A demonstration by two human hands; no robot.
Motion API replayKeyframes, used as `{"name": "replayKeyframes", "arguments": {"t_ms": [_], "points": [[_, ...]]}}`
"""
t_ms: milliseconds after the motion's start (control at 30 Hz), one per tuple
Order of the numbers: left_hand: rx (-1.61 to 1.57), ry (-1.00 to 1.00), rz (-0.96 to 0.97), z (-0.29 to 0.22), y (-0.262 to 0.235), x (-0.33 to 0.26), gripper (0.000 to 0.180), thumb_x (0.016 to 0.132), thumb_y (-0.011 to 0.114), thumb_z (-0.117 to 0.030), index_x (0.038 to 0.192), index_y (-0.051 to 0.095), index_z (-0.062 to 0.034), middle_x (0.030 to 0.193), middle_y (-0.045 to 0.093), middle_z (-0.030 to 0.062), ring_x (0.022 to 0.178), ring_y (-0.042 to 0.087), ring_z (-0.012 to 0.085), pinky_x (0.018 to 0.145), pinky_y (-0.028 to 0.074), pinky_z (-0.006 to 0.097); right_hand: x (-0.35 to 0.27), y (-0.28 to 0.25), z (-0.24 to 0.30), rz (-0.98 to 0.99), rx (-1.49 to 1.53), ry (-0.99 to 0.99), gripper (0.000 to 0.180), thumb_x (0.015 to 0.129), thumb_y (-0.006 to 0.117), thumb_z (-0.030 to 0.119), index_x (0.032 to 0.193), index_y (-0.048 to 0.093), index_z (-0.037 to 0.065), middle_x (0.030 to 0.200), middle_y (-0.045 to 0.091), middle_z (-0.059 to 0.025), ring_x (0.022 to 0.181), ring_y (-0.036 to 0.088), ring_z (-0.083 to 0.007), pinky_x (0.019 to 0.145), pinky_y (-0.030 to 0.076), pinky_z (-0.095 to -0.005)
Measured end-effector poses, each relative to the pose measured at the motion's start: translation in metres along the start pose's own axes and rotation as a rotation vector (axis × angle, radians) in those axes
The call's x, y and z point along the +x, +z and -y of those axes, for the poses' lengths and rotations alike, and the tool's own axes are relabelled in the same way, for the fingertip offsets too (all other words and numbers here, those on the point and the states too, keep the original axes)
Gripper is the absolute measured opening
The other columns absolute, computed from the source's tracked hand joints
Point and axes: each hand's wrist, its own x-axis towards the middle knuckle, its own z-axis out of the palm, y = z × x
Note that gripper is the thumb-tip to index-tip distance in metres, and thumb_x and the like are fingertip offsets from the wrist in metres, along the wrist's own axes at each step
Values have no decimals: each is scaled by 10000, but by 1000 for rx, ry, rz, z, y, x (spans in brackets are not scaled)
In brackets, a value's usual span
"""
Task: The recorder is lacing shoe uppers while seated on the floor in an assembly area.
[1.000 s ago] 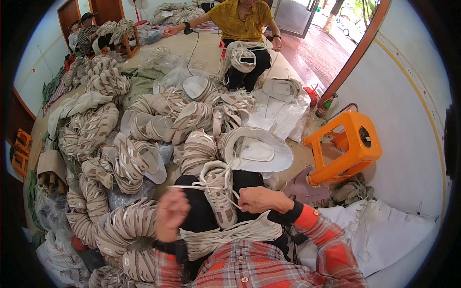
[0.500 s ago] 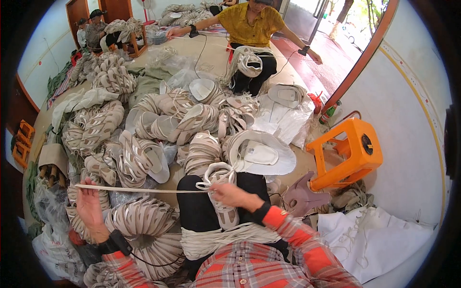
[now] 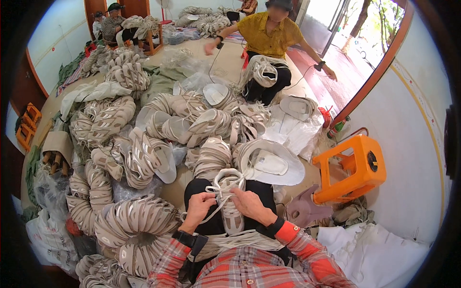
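On my lap lies a beige and white shoe upper (image 3: 234, 222), its opening pointing away from me. A pale flat shoelace (image 3: 222, 196) loops over its top eyelets. My left hand (image 3: 199, 210) pinches the lace just left of the upper. At the right side of the eyelets, my right hand (image 3: 250, 206) has its fingertips closed on the lace too, close to the left one. A bundle of loose laces (image 3: 216, 247) stretches across my thighs, partly covered by my forearms.
Stacked shoe uppers (image 3: 137, 223) lie coiled to my left and ahead. An orange stool (image 3: 357, 161) stands right, beside white cloth (image 3: 370, 247). Across from me, a person in a yellow top (image 3: 271, 36) sits with an upper on the lap. More people sit at the back.
My left hand has come in from far left, where it held the lace stretched out, to the shoe. My right hand stays at the eyelets. The view has shifted slightly.
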Motion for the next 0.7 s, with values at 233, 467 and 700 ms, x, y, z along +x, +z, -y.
{"name": "replayKeyframes", "arguments": {"t_ms": [233,467,700], "points": [[421,124,-161,-6,11,3,179,728,654,-136,846,659,-3,763,670,122,697,645,191,663,485,297,12,9,2,22,158,104,251,853,494,196,1040,552,38,796,606,-230,771,592,-400,686,461,-464],[427,112,-235,3,20,0,172,774,601,-206,847,637,-55,801,659,130,765,632,306,671,480,385,16,24,-12,81,379,16,331,871,498,139,1177,502,14,622,581,-105,490,558,-175,472,458,-313],[710,218,-326,3,29,7,137,779,586,-200,788,620,-67,763,636,137,734,610,332,623,467,416,23,12,-2,299,639,268,386,890,493,141,1250,435,16,623,567,-47,455,501,-108,423,424,-250]]}}
